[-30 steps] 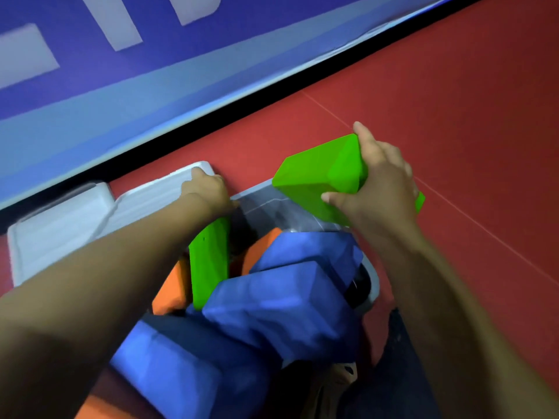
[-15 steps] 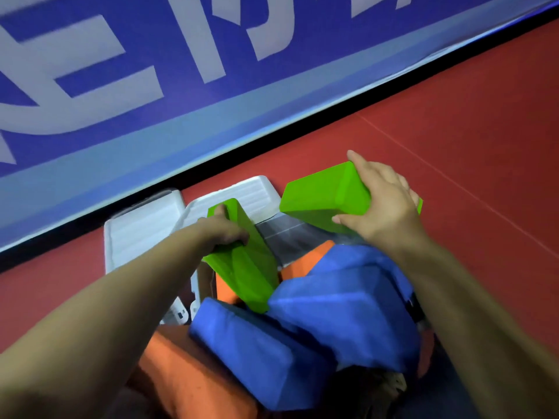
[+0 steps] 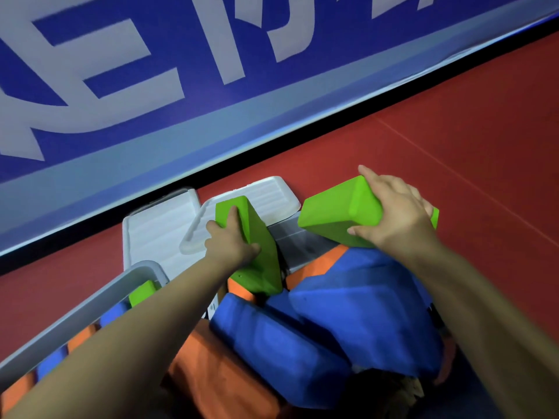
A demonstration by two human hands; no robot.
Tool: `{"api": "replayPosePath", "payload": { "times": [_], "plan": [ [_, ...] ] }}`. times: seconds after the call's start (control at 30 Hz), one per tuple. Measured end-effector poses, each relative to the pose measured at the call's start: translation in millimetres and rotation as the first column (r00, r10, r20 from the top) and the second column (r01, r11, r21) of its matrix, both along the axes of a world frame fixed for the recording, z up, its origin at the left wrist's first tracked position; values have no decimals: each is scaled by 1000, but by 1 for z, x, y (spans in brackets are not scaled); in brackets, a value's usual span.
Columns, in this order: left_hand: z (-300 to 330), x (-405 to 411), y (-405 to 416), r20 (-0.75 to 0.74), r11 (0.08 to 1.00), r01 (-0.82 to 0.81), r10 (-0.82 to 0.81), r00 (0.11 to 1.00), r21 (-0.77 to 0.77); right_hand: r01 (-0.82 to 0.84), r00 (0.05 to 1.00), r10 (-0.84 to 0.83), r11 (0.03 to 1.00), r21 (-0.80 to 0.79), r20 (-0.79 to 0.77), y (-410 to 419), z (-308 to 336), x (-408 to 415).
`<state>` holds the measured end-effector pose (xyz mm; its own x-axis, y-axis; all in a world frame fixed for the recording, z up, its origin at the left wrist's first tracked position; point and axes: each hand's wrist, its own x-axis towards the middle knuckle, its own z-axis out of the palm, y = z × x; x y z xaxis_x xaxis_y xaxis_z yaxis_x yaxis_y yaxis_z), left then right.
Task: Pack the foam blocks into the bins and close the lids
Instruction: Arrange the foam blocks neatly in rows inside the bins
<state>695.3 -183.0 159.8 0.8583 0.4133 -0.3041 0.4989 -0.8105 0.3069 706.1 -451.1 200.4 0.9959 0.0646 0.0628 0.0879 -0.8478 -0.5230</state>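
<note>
Two green foam blocks are sitting highest on the heap in the right bin (image 3: 302,246). The first green block (image 3: 263,252) is standing on end, tilted, at the bin's far left; the left hand (image 3: 230,243) is gripping it. The second green block (image 3: 335,216) is lying flat over the bin's far right rim, gripped by the right hand (image 3: 396,213). Blue blocks (image 3: 348,322) and orange blocks (image 3: 217,367) are overflowing the bin. Its white lid (image 3: 269,195) is lying open behind it. The left bin (image 3: 90,300), beside it, is holding green, blue and orange blocks.
</note>
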Motion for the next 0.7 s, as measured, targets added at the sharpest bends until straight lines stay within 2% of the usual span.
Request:
{"api": "replayPosePath", "payload": {
  "times": [0.17,0.3,0.4,0.5,0.57,0.63,0.7],
  "plan": [
    [-9,-21,-16,31,968,194,-201,979,156,-47,998,45,998,-44,-54,3,-3,0],
    [-7,-20,-5,108,962,256,-265,958,95,-139,981,122,985,-104,-151,7,-4,-3],
    [-10,-28,4,219,971,239,-239,946,28,-275,951,245,949,-155,-190,12,-3,-8],
    [-14,-38,9,231,959,279,-280,932,38,-368,919,328,914,-173,-220,16,0,-12],
    [-16,-41,13,231,910,405,-416,880,94,-379,915,336,907,-187,-224,17,1,-12],
    [-21,-43,17,197,813,556,-581,790,171,-381,914,336,903,-197,-228,18,1,-12],
    [-26,-46,18,149,817,559,-575,804,141,-391,911,347,899,-198,-225,20,0,-13]
  ]
}}
